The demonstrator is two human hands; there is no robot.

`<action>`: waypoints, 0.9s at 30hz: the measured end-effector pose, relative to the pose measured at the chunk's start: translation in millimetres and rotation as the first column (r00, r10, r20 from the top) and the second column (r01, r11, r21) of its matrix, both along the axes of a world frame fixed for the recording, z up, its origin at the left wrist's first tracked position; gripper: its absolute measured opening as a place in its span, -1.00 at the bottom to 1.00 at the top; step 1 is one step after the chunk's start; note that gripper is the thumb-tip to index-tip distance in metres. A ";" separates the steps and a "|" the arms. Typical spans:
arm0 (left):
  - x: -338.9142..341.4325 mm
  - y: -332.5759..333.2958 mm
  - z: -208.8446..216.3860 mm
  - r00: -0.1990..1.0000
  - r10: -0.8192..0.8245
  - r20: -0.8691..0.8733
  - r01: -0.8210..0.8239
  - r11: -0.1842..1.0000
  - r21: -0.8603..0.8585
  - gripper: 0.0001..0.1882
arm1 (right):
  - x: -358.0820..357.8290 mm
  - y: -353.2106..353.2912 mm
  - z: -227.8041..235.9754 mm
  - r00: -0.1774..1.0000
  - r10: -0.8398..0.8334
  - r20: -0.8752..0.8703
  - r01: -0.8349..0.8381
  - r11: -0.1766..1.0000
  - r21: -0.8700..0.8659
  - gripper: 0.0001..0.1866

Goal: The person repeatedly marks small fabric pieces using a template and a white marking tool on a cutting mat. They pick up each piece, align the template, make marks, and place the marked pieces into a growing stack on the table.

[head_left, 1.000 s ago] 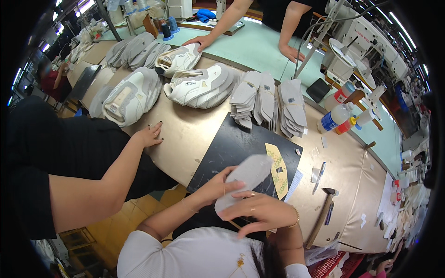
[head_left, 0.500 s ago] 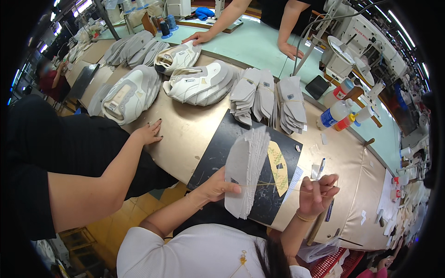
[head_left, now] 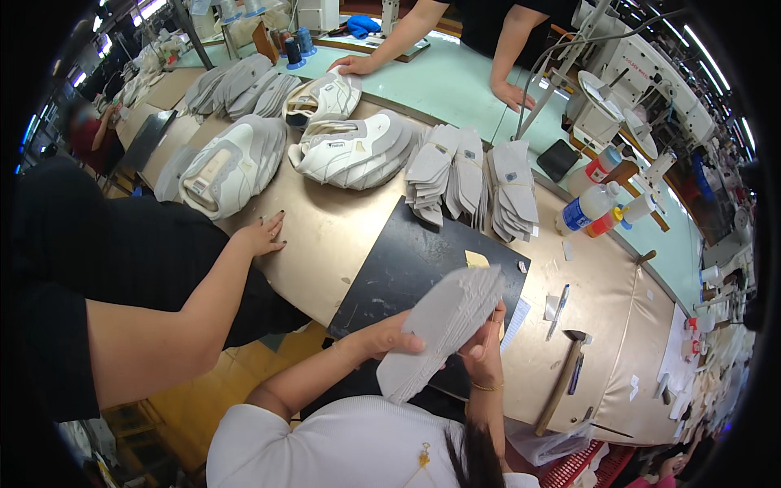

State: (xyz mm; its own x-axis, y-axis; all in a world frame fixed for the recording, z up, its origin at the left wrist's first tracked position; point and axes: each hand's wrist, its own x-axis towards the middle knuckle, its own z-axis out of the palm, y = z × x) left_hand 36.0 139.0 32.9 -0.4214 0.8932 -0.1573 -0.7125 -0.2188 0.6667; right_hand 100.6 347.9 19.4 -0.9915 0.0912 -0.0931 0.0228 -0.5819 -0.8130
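Note:
A thick stack of grey flat shoe pieces (head_left: 443, 325) is held tilted above the near edge of a black mat (head_left: 407, 260). My left hand (head_left: 382, 337) grips the stack from its left side. From the right, my right hand (head_left: 486, 351) clasps its lower edge. A small yellow piece (head_left: 476, 259) lies on the mat just beyond the stack.
More bundles of grey pieces (head_left: 472, 179) and white shoe uppers (head_left: 358, 146) lie further back. A hammer (head_left: 561, 378), a pen (head_left: 560, 301) and bottles (head_left: 590, 207) are at the right. A co-worker's hand (head_left: 262, 236) rests on the table at left; another person's hands (head_left: 354, 63) rest beyond.
My right hand, which was open and off to the right, has come back onto the stack. The stack has tipped from upright to slanted and moved nearer to me.

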 end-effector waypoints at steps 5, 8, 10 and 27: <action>-12.7 -4.4 3.3 0.905 -0.185 -0.383 0.077 0.957 -0.281 -0.01 | -9.3 31.6 21.8 0.994 0.072 -0.082 -0.056 0.982 0.181 0.39; -27.1 -11.4 31.9 0.764 -0.439 -0.472 0.175 0.846 -0.504 0.00 | -11.4 51.2 37.7 0.921 0.359 -0.151 -0.264 0.861 0.434 0.23; -28.3 -13.5 47.9 0.677 -0.528 -0.512 0.134 0.773 -0.620 0.00 | -18.0 45.5 67.2 0.887 0.444 -0.123 -0.245 0.681 0.690 0.11; -10.3 -30.7 21.9 0.817 0.215 -0.535 -0.511 0.698 -0.501 -0.09 | -17.1 16.2 87.4 0.662 0.750 0.021 -0.343 0.278 0.897 -0.62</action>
State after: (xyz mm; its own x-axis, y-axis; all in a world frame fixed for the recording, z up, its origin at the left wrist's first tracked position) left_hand 25.7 108.4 54.8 -0.8429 0.4259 -0.3288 -0.2931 0.1490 0.9444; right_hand 83.5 364.1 106.9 -0.7493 -0.6619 0.0196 -0.3270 0.3441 -0.8802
